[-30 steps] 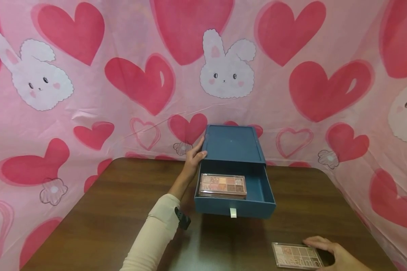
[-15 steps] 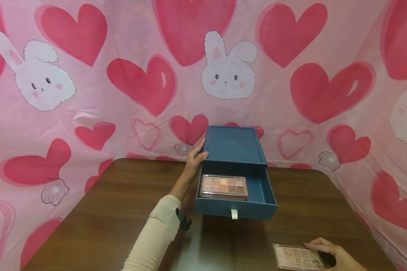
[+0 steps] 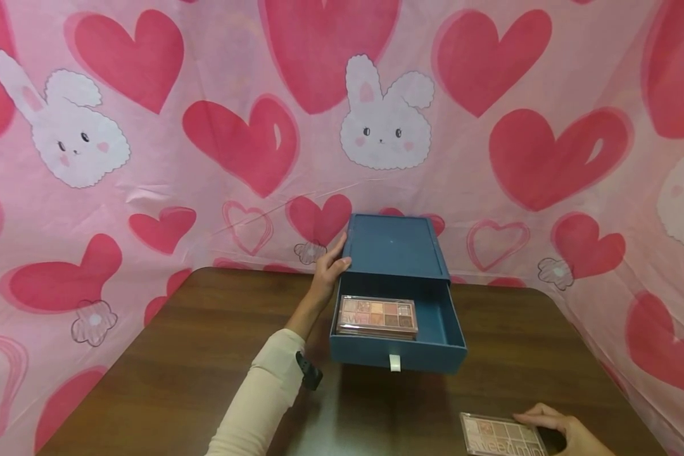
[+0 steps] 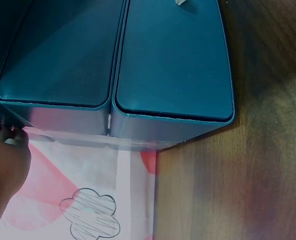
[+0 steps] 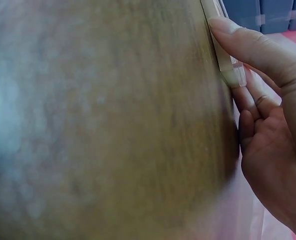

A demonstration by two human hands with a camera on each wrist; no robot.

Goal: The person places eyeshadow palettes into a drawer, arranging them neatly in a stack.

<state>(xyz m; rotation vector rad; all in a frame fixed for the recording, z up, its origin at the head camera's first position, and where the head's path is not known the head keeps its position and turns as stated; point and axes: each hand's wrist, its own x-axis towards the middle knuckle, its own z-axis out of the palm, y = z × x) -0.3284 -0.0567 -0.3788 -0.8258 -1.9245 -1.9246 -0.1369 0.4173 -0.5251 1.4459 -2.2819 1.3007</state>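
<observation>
A blue drawer unit (image 3: 396, 247) stands at the back of the table, its top drawer (image 3: 399, 356) pulled out. Inside, on the left, lies a small stack of eyeshadow palettes (image 3: 376, 315), a clear-lidded one uppermost. My left hand (image 3: 326, 273) rests against the unit's left side, fingers along the wall and thumb at the front top edge. At the front right my right hand (image 3: 567, 434) pinches the right end of another eyeshadow palette (image 3: 501, 436), which lies low over the table. The right wrist view shows the thumb on that palette's edge (image 5: 220, 47), fingers on the opposite side.
Lower drawer fronts (image 4: 175, 62) of the stack show in the left wrist view. A white pull tab (image 3: 395, 363) hangs from the open drawer. The brown wooden table (image 3: 165, 373) ends at a pink cloth backdrop (image 3: 450, 183) with hearts and rabbits.
</observation>
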